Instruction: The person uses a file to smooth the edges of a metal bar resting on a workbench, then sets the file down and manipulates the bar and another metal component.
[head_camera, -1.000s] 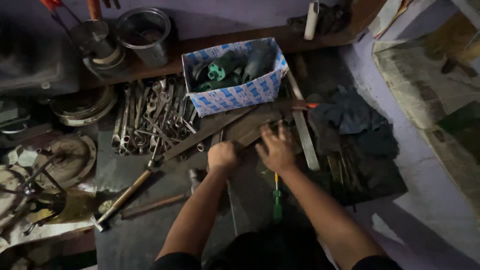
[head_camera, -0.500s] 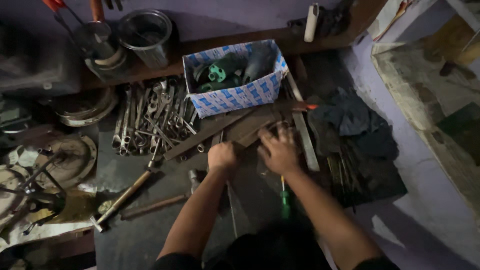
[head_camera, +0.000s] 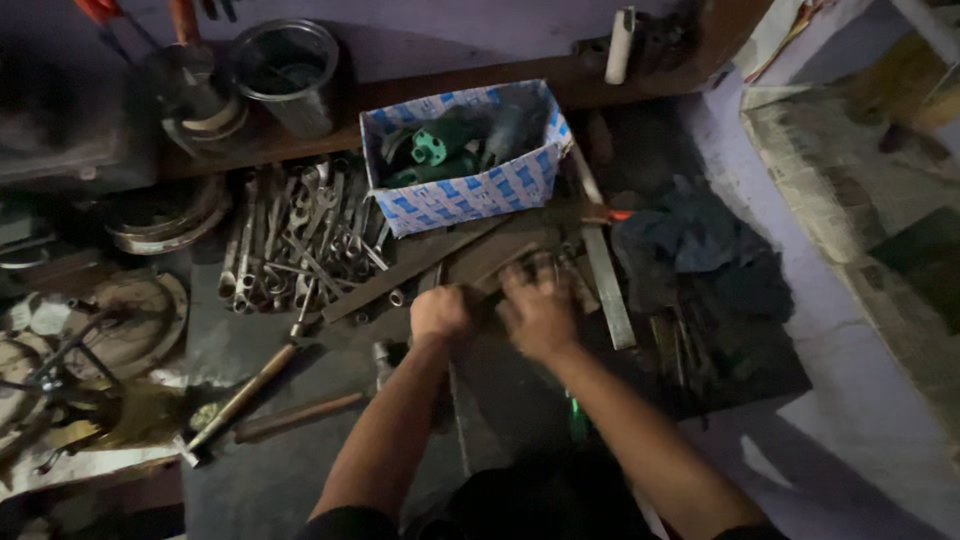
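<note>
Hands side by side at frame centre among flat metal bars. Left hand (head_camera: 440, 312) curled into fist, seemingly gripping small dark tool; cannot tell what. Right hand (head_camera: 537, 308) blurred, fingers spread loosely over flat metal bars (head_camera: 470, 262); grip cannot be told. Blue-and-white patterned box (head_camera: 470, 195) at 12 o'clock from hands, green parts inside. Pile of wrenches (head_camera: 300, 235) at 10 o'clock. Hammer (head_camera: 250, 385) at 8 o'clock. Dark cloth (head_camera: 700, 250) at 3 o'clock. Metal cup (head_camera: 285, 70) on shelf at 11 o'clock.
</note>
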